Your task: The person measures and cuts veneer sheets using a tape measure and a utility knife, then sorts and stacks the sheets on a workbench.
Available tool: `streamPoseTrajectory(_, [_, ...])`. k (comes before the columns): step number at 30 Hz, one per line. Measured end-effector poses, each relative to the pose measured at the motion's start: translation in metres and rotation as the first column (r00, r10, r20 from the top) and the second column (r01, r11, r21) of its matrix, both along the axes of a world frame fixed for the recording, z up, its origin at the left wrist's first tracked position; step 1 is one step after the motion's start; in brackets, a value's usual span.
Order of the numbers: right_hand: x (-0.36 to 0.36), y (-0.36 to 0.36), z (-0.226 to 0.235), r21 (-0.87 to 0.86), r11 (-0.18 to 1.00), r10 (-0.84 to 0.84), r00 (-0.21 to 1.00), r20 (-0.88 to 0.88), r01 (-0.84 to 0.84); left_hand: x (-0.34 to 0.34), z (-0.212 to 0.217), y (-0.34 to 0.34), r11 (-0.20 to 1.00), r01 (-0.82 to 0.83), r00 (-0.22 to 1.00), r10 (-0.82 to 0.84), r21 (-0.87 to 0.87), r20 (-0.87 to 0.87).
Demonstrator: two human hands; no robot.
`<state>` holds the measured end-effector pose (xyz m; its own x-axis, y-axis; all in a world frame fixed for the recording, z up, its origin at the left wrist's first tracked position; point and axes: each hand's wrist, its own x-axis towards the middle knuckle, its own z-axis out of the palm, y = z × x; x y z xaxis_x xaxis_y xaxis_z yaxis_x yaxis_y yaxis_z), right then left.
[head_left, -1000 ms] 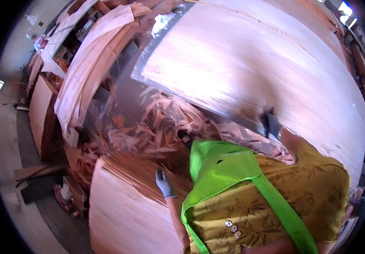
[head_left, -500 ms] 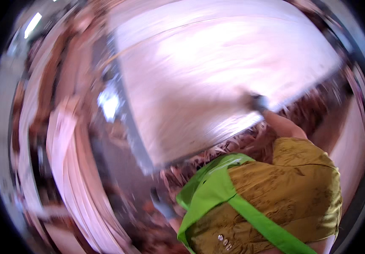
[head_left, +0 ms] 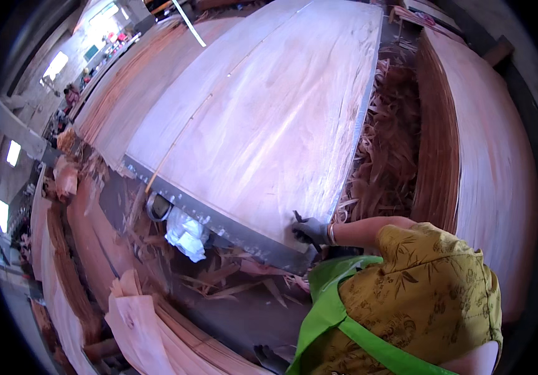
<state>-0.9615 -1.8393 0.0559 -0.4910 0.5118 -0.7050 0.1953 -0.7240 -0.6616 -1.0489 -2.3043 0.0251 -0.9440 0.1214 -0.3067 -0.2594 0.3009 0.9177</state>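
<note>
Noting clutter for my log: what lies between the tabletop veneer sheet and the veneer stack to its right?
Head view: curled veneer scraps lie between the sheet and the stack.

Wood sheet [head_left: 262,131] on table [head_left: 242,242]

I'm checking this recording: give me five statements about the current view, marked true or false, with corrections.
1. The right hand is at the near right corner of the large pale sheet. True.
2. The left hand rests on that sheet. False: it is at the lower edge of the view, apart from the sheet.
3. Wood scraps lie between the sheet and the stack on the right. True.
4. The apron is red. False: it is bright green.
5. The white bundle lies on top of the sheet. False: it is off its near end.
</note>
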Motion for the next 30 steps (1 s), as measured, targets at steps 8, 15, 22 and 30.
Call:
streamPoseTrajectory(8, [-0.024, -0.013, -0.017, 0.164, 0.973, -0.186, 0.974, 0.131, 0.163, -0.123, -0.018, -0.033, 0.821, 0.392, 0.853, -0.494, -0.416, -0.171])
streamPoseTrajectory(15, [-0.039, -0.010, -0.006, 0.178, 0.977, -0.158, 0.958, 0.239, 0.117, -0.294, 0.040, 0.080, 0.906, 0.423, 0.905, -0.423, 0.006, 0.037])
streamPoseTrajectory(22, [-0.040, -0.022, -0.004, 0.216, 0.941, -0.317, 0.897, 0.308, 0.259, -0.407, 0.041, 0.153, 0.622, 0.761, 0.553, -0.770, -0.182, -0.320])
streamPoseTrajectory(30, [-0.073, -0.031, -0.007, 0.335, 0.883, -0.439, 0.830, 0.343, 0.328, -0.507, 0.019, 0.271, 0.443, 0.888, 0.407, -0.883, -0.125, -0.235])
